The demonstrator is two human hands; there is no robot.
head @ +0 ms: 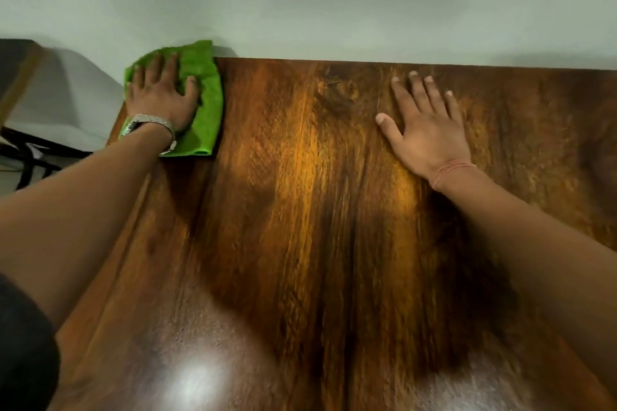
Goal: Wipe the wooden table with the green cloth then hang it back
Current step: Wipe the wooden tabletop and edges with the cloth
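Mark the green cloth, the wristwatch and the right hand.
green cloth (207, 103), head view, bare right part of the cloth.
wristwatch (152, 119), head view, metal band on the left wrist.
right hand (425, 130), head view, back of the hand.

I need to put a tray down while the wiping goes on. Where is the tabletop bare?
Bare: the wooden table between the green cloth and the right hand, and the whole near part. Crowded: the far-left corner, where the left hand presses the cloth.

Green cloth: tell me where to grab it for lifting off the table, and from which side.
Pinch the green cloth along its free right edge, coming from above. The left hand lies flat over its left half, leaving that edge uncovered on the wooden table.
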